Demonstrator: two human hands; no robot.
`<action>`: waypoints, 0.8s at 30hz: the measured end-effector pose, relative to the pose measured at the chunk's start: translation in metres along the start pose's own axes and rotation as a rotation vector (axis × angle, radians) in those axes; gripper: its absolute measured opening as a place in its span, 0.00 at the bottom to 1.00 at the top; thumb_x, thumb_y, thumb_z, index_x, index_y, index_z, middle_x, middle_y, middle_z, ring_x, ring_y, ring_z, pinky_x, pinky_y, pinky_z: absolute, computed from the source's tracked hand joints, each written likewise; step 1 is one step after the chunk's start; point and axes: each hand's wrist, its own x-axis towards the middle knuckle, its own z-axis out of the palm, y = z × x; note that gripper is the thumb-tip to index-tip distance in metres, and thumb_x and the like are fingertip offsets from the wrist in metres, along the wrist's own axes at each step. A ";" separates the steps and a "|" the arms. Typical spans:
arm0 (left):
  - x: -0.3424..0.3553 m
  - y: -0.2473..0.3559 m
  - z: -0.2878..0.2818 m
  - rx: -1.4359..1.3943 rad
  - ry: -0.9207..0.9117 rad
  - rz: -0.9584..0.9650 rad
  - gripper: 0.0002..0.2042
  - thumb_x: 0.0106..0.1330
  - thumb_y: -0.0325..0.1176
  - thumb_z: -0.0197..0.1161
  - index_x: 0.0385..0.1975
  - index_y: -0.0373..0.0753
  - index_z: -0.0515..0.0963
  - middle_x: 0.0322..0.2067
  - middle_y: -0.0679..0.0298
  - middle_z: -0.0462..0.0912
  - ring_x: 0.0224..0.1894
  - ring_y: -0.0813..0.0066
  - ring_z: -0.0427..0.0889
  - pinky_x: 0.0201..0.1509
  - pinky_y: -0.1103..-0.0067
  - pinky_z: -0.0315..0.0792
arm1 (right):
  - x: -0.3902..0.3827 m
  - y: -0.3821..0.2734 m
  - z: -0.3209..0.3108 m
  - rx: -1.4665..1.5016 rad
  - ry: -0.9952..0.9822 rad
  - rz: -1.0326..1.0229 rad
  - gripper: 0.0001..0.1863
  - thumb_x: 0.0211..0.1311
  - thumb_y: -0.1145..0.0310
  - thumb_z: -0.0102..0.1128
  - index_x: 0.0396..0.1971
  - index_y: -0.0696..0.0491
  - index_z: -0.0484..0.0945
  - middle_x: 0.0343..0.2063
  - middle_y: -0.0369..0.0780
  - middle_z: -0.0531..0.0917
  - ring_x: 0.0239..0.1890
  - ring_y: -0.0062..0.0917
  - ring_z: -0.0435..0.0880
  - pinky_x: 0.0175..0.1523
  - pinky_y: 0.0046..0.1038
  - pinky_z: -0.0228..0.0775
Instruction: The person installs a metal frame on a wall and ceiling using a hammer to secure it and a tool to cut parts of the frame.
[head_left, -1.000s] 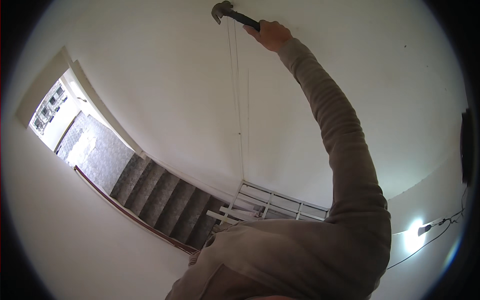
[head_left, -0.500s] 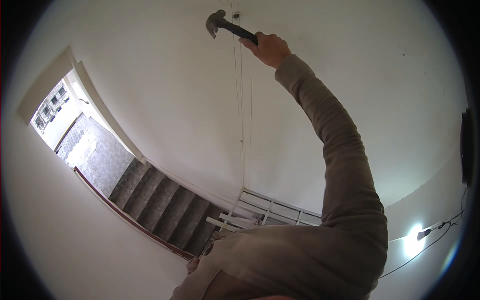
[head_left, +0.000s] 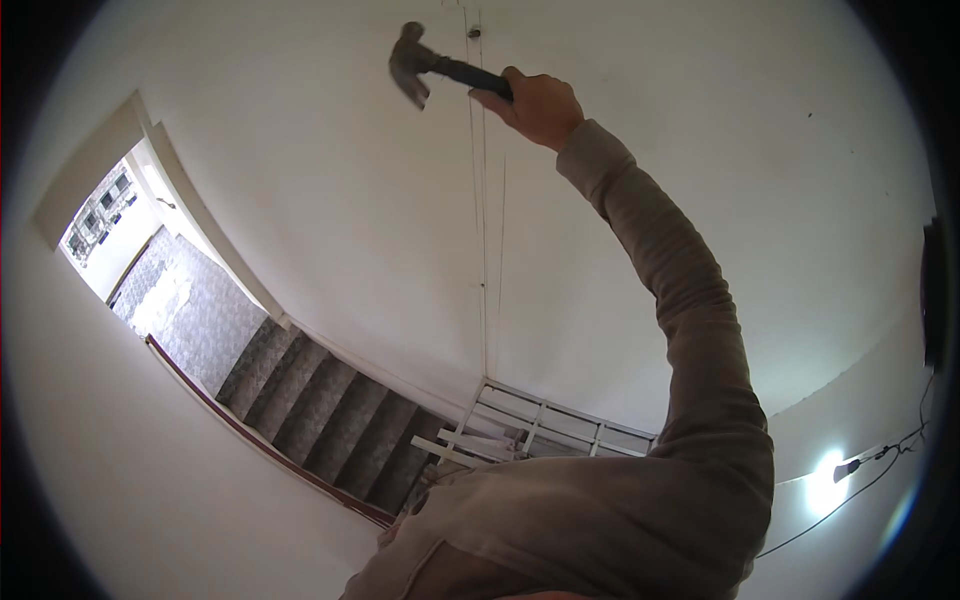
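Observation:
My right hand point(head_left: 545, 108) is raised high in front of the white wall, its fingers wrapped round the dark handle of a claw hammer point(head_left: 462, 72). The hammer's metal head points left, with the claw angled down. Just above the handle, a small dark fitting or hole point(head_left: 474, 33) shows in the wall, apart from the hammer head. Thin vertical lines run down the wall below it. A sliver of my left hand point(head_left: 388, 536) shows at the lower left beside the handrail point(head_left: 270, 450); my sleeve hides most of it, so its fingers cannot be made out.
Grey stairs point(head_left: 335, 420) run down beside the handrail from a bright landing and doorway point(head_left: 150, 215). A white metal frame point(head_left: 560, 425) with pale bars stands low against the wall. At the right, a lit bulb point(head_left: 828, 482) hangs on a cable point(head_left: 835, 508).
The hammer head has swung left and slightly down, away from the dark spot on the wall. My right forearm has shifted slightly right. Less of my left hand shows.

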 end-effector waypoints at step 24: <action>-0.033 -0.045 -0.034 -0.120 0.135 -0.184 0.17 0.71 0.35 0.58 0.56 0.35 0.75 0.43 0.54 0.84 0.36 0.58 0.85 0.35 0.61 0.77 | -0.001 0.026 0.013 0.044 -0.102 0.118 0.36 0.66 0.32 0.51 0.33 0.57 0.80 0.18 0.44 0.82 0.22 0.40 0.84 0.33 0.41 0.78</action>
